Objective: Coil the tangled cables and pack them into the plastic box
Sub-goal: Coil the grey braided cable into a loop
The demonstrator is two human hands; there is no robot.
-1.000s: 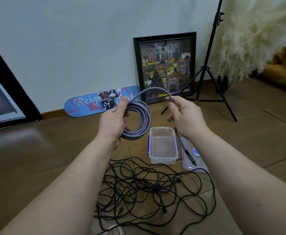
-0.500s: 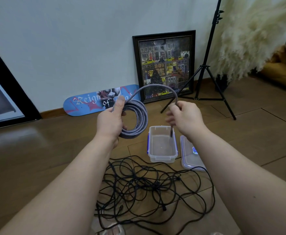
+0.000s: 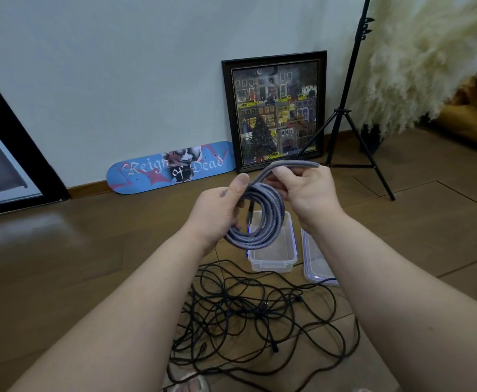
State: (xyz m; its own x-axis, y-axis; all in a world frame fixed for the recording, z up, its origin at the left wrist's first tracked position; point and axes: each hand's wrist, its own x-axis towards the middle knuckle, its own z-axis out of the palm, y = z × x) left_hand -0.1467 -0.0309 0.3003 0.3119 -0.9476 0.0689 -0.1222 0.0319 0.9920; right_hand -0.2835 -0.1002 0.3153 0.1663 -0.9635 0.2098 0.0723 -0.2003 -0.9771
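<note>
The step in hand looks like the last wrap of the grey cable [image 3: 260, 219], held at the centre of the frame above the plastic box [image 3: 271, 256]; the left hand [image 3: 217, 213] grips the coil with thumb on top and fingers curled through it; the right hand [image 3: 308, 190] pinches the final loop, bent over at the coil's top. Next, I judge, that loop must be laid onto the coil and the plug end tucked in, then the coil lowered into the box; the black cables [image 3: 254, 315] lie tangled on the floor at lower centre, uncoiled; the lid [image 3: 313, 264] rests right of the box.
</note>
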